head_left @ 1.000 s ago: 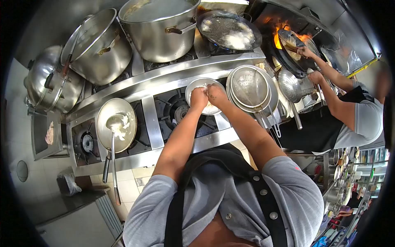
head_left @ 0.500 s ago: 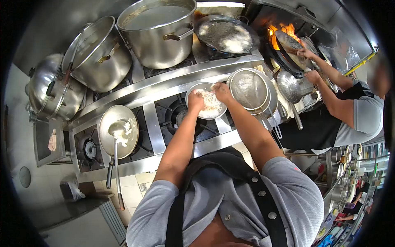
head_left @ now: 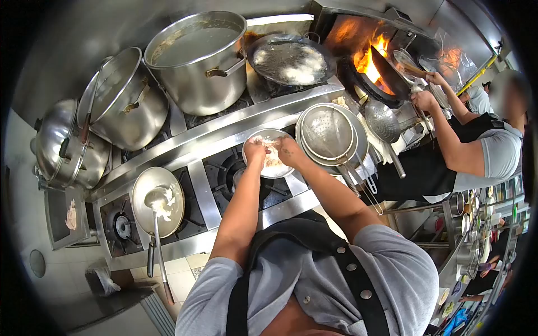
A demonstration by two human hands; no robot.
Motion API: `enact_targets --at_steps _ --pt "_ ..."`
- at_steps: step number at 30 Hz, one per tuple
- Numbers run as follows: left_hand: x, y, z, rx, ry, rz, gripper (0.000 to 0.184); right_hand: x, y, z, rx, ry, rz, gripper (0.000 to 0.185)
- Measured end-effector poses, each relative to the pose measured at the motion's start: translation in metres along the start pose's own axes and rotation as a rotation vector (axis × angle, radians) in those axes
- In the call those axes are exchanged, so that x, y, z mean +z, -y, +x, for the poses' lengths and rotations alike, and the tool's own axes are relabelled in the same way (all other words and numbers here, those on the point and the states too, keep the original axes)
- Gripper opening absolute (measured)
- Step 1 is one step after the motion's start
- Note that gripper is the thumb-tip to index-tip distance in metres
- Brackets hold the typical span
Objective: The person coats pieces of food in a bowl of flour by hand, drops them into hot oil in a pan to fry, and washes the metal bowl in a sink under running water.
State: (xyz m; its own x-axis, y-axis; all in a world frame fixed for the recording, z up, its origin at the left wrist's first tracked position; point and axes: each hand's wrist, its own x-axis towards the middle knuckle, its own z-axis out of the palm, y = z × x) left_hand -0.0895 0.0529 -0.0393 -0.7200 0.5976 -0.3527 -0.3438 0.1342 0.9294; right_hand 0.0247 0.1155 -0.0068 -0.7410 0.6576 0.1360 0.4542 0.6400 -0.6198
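A round metal bowl [head_left: 273, 172] with pale, floury pieces [head_left: 273, 159] stands at the stove's front, right of a bare burner. Over its left side my left hand [head_left: 254, 151] is closed, its fingertips down in the floury food. My right hand [head_left: 290, 152] is closed at the bowl's right side, close beside the left; what its fingers hold is too small to make out. Just right of the bowl lie stacked strainers [head_left: 328, 131]. On the left burners rests a pan [head_left: 157, 201] with a ladle [head_left: 156, 215] and white bits in it.
Large pots [head_left: 196, 78] line the back, beside a wok of oil [head_left: 290, 60] with pale pieces frying. At the right a co-worker [head_left: 476, 140] tilts a dark wok [head_left: 386, 75] over tall flames [head_left: 370, 64]. A perforated skimmer [head_left: 383, 120] lies between us.
My hands were together, then apart, and are now close together again over the bowl. The view has shifted. The co-worker's wok is tilted more steeply, with larger flames.
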Motion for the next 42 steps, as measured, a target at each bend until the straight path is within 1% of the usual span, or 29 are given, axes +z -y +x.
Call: enact_targets --at_steps 3,4,5,7,8,10,11,12,15,16,19,21,22,23,24,25,26,27,28,29,33,35,37,40,42 --pt "-0.005 0.008 0.018 -0.106 -0.203 -0.285 0.017 -0.010 -0.016 -0.001 0.050 -0.083 -0.038 0.017" --pt "-0.014 0.009 0.024 -0.051 -0.195 -0.233 0.018 -0.018 -0.020 -0.004 0.124 -0.166 0.022 0.019" --pt "-0.019 0.010 0.029 -0.033 -0.180 -0.267 0.014 -0.024 -0.034 0.000 0.060 -0.097 -0.028 0.022" --pt "-0.017 -0.001 0.022 0.001 -0.021 -0.189 0.012 -0.036 -0.045 0.009 -0.067 0.044 -0.129 0.029" --pt "-0.016 0.002 0.019 -0.054 0.028 -0.290 0.012 -0.034 -0.047 0.007 0.237 -0.083 0.255 0.039" --pt "-0.011 0.009 0.019 -0.152 0.132 -0.496 0.015 -0.054 -0.019 0.009 0.499 -0.042 0.470 0.044" --pt "-0.009 0.011 0.018 -0.156 0.137 -0.461 0.016 -0.060 -0.013 0.011 0.629 -0.021 0.578 0.046" --pt "-0.008 0.015 0.016 -0.163 0.141 -0.426 0.016 -0.053 -0.027 0.014 0.515 -0.017 0.561 0.042" --pt "-0.008 0.012 -0.001 -0.154 0.179 -0.370 0.019 -0.053 -0.039 0.021 0.475 0.136 0.680 0.030" --pt "-0.009 0.009 -0.005 -0.153 0.183 -0.349 0.020 -0.065 -0.024 0.019 0.522 0.139 0.763 0.016" --pt "-0.013 0.021 -0.002 -0.145 0.189 -0.300 0.020 -0.082 -0.016 0.021 0.387 0.138 0.958 0.014" --pt "-0.019 0.023 0.002 -0.162 0.231 -0.291 0.019 -0.090 -0.017 0.026 0.374 0.146 0.958 0.014" --pt "-0.016 0.021 0.001 -0.183 0.191 -0.308 0.011 -0.092 -0.023 0.030 0.366 0.164 0.951 0.015" --pt "-0.016 0.019 0.000 -0.214 0.175 -0.338 0.009 -0.093 -0.027 0.034 0.358 0.183 0.944 0.016" --pt "-0.017 0.010 -0.006 -0.244 0.158 -0.369 0.010 -0.108 -0.006 0.037 0.492 0.148 0.907 0.017" --pt "-0.018 0.006 -0.010 -0.273 0.139 -0.400 0.012 -0.107 -0.012 0.041 0.495 0.147 0.968 0.018" --pt "-0.018 0.014 -0.005 -0.206 0.125 -0.314 0.019 -0.103 -0.022 0.046 0.499 0.148 1.030 0.019" --pt "-0.018 0.014 -0.004 -0.215 0.114 -0.242 0.019 -0.105 -0.024 0.049 0.501 0.150 1.091 0.020" --pt "-0.016 0.014 -0.004 -0.226 0.102 -0.172 0.019 -0.108 -0.026 0.052 0.462 0.156 1.040 0.020" --pt "-0.016 0.014 -0.004 -0.237 0.090 -0.101 0.019 -0.113 -0.027 0.056 0.367 0.144 0.990 0.019" --pt "-0.013 0.028 -0.005 -0.050 0.055 0.112 0.017 -0.149 -0.023 0.093 0.008 0.070 0.842 0.015" --pt "-0.009 0.025 -0.011 -0.017 0.017 0.121 0.017 -0.163 -0.026 0.129 -0.064 -0.125 0.582 0.021" --pt "-0.008 0.023 -0.016 -0.006 -0.007 0.112 0.016 -0.174 -0.021 0.162 0.021 -0.159 0.492 0.023" --pt "-0.011 0.020 -0.019 -0.004 -0.020 0.060 0.015 -0.172 -0.017 0.194 -0.165 -0.233 0.000 0.020" --pt "-0.014 0.018 -0.020 0.017 -0.024 0.005 0.016 -0.152 -0.035 0.216 -0.135 -0.168 -0.148 0.021"
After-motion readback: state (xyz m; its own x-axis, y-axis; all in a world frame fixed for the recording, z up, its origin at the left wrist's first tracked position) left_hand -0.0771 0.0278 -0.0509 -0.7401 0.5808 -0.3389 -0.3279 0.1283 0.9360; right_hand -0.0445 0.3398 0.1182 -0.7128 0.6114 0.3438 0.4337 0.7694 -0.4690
